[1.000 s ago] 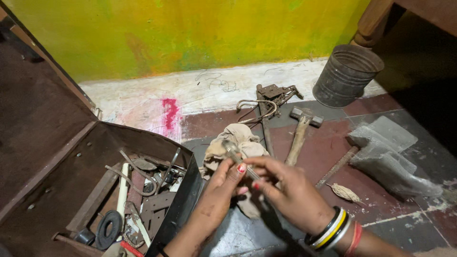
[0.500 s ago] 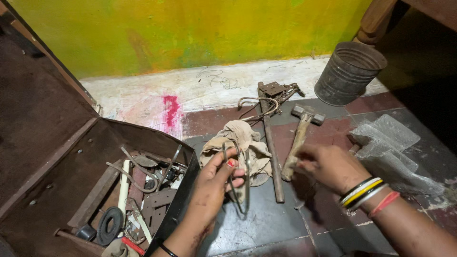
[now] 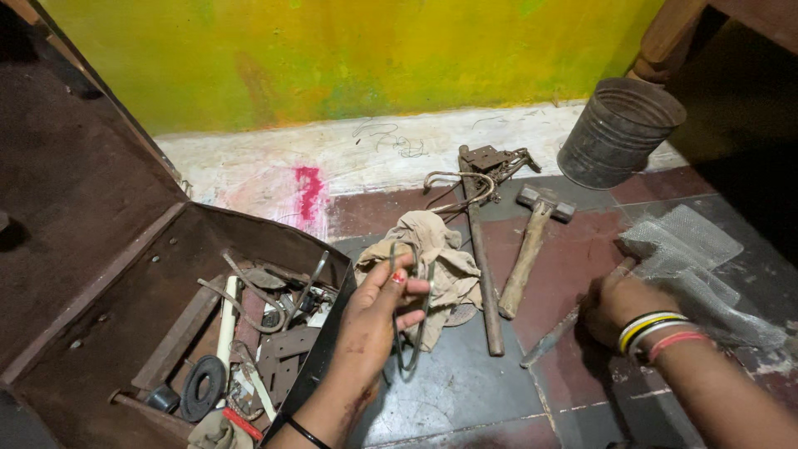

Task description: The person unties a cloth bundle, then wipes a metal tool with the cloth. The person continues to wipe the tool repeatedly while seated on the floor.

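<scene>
Head view, floor beside an open metal toolbox point(image 3: 125, 333). I see the left hand point(image 3: 374, 320) raised just right of the toolbox wall, its fingers clamped on a bent loop of grey wire point(image 3: 409, 308) that hangs down over the beige rag point(image 3: 432, 258). The right hand point(image 3: 619, 303), farther right of the toolbox and wearing bangles, rests closed on a wooden-handled tool point(image 3: 573, 320) lying on the floor, beside a sheet of clear plastic point(image 3: 690, 266). Between rag and right hand lie a long iron rod point(image 3: 480, 258) and a hammer point(image 3: 532, 249); a metal bucket point(image 3: 619, 133) stands well beyond them
</scene>
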